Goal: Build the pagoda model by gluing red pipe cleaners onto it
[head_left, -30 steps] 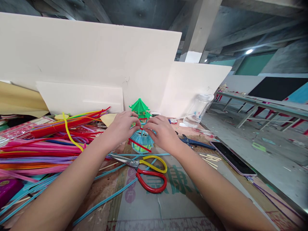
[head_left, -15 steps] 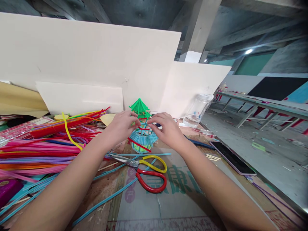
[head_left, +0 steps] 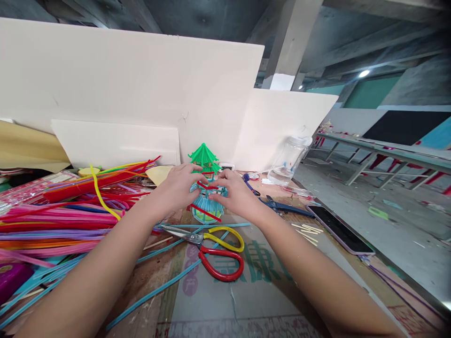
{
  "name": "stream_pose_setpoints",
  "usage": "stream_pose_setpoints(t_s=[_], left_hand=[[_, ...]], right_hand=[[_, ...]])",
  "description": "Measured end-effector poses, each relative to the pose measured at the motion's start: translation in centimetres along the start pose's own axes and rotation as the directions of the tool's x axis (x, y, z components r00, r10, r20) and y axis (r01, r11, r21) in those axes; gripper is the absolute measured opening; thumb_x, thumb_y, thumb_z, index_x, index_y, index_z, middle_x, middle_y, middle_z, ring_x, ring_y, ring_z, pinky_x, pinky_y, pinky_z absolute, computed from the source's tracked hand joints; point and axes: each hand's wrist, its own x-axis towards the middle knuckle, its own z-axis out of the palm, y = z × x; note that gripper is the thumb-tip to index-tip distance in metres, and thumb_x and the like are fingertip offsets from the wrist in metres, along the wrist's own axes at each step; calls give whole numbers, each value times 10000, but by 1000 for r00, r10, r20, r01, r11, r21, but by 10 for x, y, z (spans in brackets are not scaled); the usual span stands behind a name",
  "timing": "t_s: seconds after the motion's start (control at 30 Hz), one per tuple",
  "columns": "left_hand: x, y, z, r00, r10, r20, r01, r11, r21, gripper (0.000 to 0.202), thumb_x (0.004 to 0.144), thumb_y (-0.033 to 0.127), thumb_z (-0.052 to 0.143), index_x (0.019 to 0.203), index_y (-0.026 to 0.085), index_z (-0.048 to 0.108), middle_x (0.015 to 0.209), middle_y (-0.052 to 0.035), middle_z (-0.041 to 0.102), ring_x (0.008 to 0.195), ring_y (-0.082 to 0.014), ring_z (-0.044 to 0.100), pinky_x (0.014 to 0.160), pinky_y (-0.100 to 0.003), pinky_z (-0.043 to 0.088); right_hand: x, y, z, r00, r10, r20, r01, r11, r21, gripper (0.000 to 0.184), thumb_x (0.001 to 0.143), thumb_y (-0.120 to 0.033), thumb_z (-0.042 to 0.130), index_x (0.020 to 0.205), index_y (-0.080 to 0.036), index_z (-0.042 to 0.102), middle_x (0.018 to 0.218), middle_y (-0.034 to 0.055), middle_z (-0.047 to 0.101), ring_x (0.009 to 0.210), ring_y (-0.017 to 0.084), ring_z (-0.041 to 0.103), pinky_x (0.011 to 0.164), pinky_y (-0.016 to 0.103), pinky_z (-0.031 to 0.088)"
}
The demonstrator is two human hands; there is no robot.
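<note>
While the left hand (head_left: 179,185) and right hand (head_left: 237,195) meet atop the blue model (head_left: 207,207), each grip pinches its red strand (head_left: 207,186).

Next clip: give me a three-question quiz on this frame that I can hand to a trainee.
1. True or false: the left hand and the right hand both grip the blue pipe-cleaner model.
2. Which thing lies on the table just in front of the model, on the camera's side? A) scissors B) phone C) clear jar
3. What colour is the small roof-shaped piece standing behind the model?
Key: 1 true; 2 A; 3 green.
</note>
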Motion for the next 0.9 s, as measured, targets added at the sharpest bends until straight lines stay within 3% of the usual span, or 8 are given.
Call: stream_pose_setpoints(t_s=[0.5, 0.73, 0.9], left_hand=[[1, 2, 1, 1000, -8, -11, 8, 1000, 0, 239, 856, 242, 546, 1014, 235, 726, 1231, -102, 606, 1247, -279, 516, 1053, -491, 398], [1, 2, 3, 1000, -14, -2, 14, 1000, -9, 223, 857, 249, 555, 999, 234, 725, 1217, -100, 612, 1247, -284, 514, 1052, -504, 394], [2, 0, 5, 1000, -2, -3, 2, 1000, -9, 231, 851, 254, 560, 1009, 236, 728, 1191, -95, 617, 1210, -282, 539, 1045, -498, 401]], right_hand=[[2, 4, 11, 996, 19, -87, -18, 1000, 20, 118, 809, -267, 728, 900, -197, 756, 926, 82, 601, 942, 248, 554, 839, 381, 435], [3, 0, 6, 997, 57, -43, -58, 998, -20, 95, 790, -230, 742, 872, -181, 749, 937, 92, 621, 948, 253, 570, 870, 397, 436], [3, -6, -5, 994, 101, 36, -101, 995, 2, 258, 761, -264, 782, 1002, -185, 733, 1035, 109, 632, 1057, 271, 555, 944, 421, 420]])
